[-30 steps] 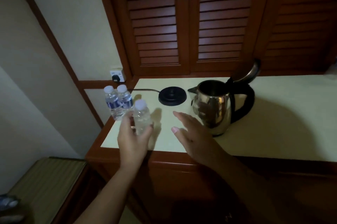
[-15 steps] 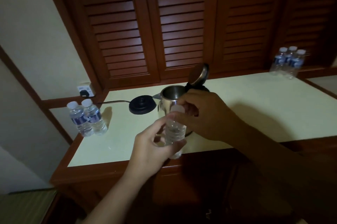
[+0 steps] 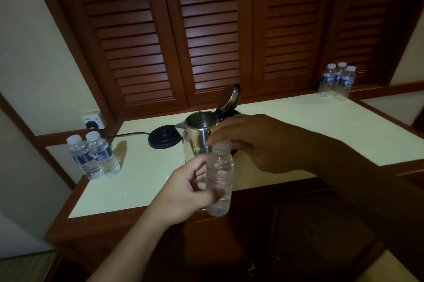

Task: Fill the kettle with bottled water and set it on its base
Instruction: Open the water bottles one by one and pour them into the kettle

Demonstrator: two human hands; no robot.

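1. The left hand [image 3: 183,192] is wrapped around the clear bottle [image 3: 219,180], upright in front of the kettle [image 3: 199,137].
2. The right hand [image 3: 254,141] pinches the bottle's cap [image 3: 222,145].
3. The kettle stands lid-open on the worktop [image 3: 298,118], the base [image 3: 163,136] just left of it.

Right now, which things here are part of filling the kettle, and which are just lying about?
In use: held bottle, left hand, right hand, kettle, base.
Lying about: two bottles at left, three bottles far right.
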